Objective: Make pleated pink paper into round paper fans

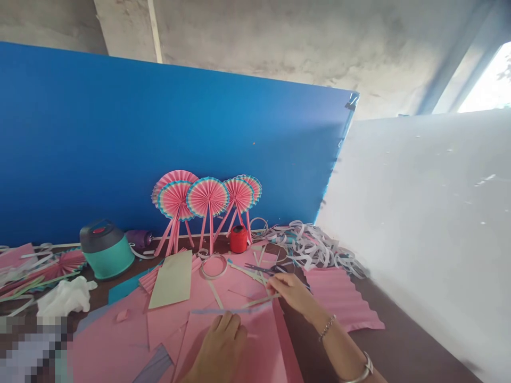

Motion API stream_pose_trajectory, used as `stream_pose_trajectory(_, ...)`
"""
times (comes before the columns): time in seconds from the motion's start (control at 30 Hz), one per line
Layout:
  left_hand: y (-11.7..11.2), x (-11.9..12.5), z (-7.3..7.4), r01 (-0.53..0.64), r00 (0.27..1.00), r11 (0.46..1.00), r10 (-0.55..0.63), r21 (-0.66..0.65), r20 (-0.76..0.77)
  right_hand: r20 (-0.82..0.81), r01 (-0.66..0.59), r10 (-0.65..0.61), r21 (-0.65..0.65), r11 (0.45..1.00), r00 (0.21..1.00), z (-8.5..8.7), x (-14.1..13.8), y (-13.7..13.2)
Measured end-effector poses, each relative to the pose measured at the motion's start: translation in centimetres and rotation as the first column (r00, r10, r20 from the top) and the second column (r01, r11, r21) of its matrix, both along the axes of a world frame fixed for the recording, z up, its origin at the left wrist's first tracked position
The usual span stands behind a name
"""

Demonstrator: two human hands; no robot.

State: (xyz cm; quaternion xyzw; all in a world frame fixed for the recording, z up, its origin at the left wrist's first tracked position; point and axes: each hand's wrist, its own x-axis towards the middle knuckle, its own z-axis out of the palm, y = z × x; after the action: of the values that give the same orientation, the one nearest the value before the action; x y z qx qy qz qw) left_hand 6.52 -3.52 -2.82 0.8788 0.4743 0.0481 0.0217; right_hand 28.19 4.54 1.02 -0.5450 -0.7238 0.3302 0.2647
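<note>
1. Sheet [261, 343] of pink paper: lies in front of the wearer, with a blue-grey band [205, 311] along its far edge; landmark for all entries. Probably light, limp, easily creased or torn; best steadied flat and lifted by its corners.
2. Left hand [223, 338]: palm down on the sheet, just short of the band; fingers side by side, slightly bent, no grasp visible.
3. Pale strip [255, 302]: at the sheet's far edge, toward its right corner. Likely light and bendy; take by one end.
4. Scissors [265, 269]: beyond the sheet. Likely stiff, heavier than the paper; take by the handles.
5. Right hand [287, 290]: over the sheet's far right corner, thumb and fingertips drawn together; whether they pinch the strip is not discernible.
6. Surface: left of the sheet, white bundle [66, 298] and teal container [109, 258]; beyond it, rosette fans [208, 197] and red tub [238, 240]; beyond and right, ribbon tangle [311, 247]; right, wavy pink paper [343, 300] on the brown table [315, 351].
7. Room: blue panel [120, 133] beyond the sheet; white wall [431, 213] to its right.
</note>
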Motion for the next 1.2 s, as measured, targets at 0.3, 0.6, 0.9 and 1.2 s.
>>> stream_pose_trajectory(0.3, -1.3, 0.4, -0.2, 0.059, 0.995, 0.997, -0.055, 0.049, -0.077, 0.341, -0.101, 0.038, 0.168, 0.981, 0.939, -0.7, -1.4, -0.5)
stream_pose_trajectory(0.6, -1.9, 1.1, 1.4, 0.025, 0.995, 0.992, -0.036, -0.12, -0.095, 0.34, -0.132, 0.082, 0.127, 0.983, 0.937, -1.4, -1.8, -0.4)
stream_pose_trajectory(0.9, -2.6, 1.1, 0.5, 0.024, 0.997, 0.987, -0.035, -0.161, -0.071, 0.358, -0.147, 0.079, 0.169, 0.975, 0.93, -1.9, -2.5, -0.7)
stream_pose_trajectory(1.2, -1.6, -2.9, 3.7, -0.018, 0.925, 0.963, 0.118, -0.269, 0.361, 0.339, -0.163, 0.068, 0.262, 0.951, 0.938, -0.5, -3.0, -1.3)
